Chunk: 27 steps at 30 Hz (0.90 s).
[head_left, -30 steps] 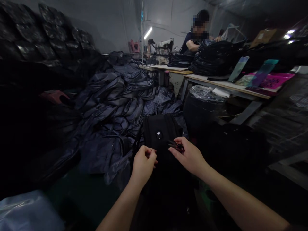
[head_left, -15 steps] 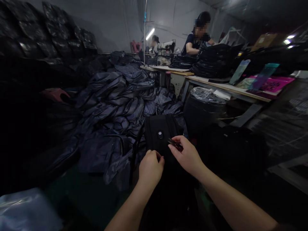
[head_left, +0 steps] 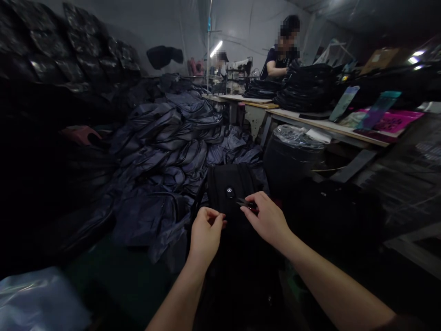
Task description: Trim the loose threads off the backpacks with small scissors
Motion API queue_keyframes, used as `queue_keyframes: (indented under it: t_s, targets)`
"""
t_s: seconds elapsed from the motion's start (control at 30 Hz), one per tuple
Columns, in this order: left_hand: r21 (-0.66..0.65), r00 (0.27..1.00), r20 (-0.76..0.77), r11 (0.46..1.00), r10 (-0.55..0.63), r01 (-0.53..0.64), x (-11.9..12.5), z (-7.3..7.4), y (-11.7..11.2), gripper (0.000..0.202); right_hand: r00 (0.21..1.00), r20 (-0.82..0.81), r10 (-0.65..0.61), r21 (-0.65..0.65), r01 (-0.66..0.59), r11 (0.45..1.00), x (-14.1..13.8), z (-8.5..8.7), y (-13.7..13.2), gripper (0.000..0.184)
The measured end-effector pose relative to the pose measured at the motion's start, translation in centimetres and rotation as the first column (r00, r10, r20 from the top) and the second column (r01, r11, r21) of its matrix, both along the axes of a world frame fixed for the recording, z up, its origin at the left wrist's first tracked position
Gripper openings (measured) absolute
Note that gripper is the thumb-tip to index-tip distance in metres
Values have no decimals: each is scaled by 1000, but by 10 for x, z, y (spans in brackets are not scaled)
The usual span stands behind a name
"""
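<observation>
Left hand (head_left: 206, 240) shifts left beside the black backpack (head_left: 230, 193) | grip pinched together, nothing visible held | right hand (head_left: 266, 219) | grip clamped on thread snips (head_left: 245, 202)

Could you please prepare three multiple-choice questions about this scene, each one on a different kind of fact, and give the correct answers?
1. Where is the black fabric backpack?
A) On the wooden table
B) At the foot of the dark blue bag pile
C) On the wall

2. How many other people are visible?
A) None
B) Two
C) Five

3. What does the right hand hold?
A) Small metal snips
B) A roll of tape
C) Nothing

1: B, it sits against the pile's lower edge.
2: B, a distant person and a nearer person show.
3: A, the blades stick out from its fingers.
</observation>
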<state>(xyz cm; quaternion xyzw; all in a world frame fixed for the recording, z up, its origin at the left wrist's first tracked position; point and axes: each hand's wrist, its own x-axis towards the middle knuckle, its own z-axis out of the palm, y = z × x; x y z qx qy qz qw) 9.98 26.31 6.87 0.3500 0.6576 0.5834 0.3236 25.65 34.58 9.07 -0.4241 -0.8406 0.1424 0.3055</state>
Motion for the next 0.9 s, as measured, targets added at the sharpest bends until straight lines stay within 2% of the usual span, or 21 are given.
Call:
queue_keyframes:
  t_s: [0.17, 0.3, 0.37, 0.53, 0.7, 0.9]
  targets:
    - [-19, 945, 314, 995, -88, 99, 5, 5, -4, 35, 993, 101, 61, 197, -80, 977, -7, -4, 5, 11]
    - [-85, 885, 449, 980, -125, 181, 8, 7, -9, 25, 981, 171, 90, 252, -131, 959, -15, -6, 7, 11]
    - [-92, 902, 416, 982, -112, 164, 8, 4, -10, 20, 978, 188, 87, 261, -135, 956, -19, -7, 7, 13]
    - [-46, 982, 150, 992, -111, 119, 9, -5, -10, 18, 981, 176, 78, 270, -124, 955, -23, -8, 4, 16]
    - [27, 987, 12, 987, -159, 159, 9, -4, -15, 20, 984, 168, 59, 272, -104, 957, -28, -8, 2, 17]
    - [52, 986, -58, 986, -153, 156, 11, -3, -17, 21, 972, 234, 2, 276, -69, 959, -37, -6, -2, 20]
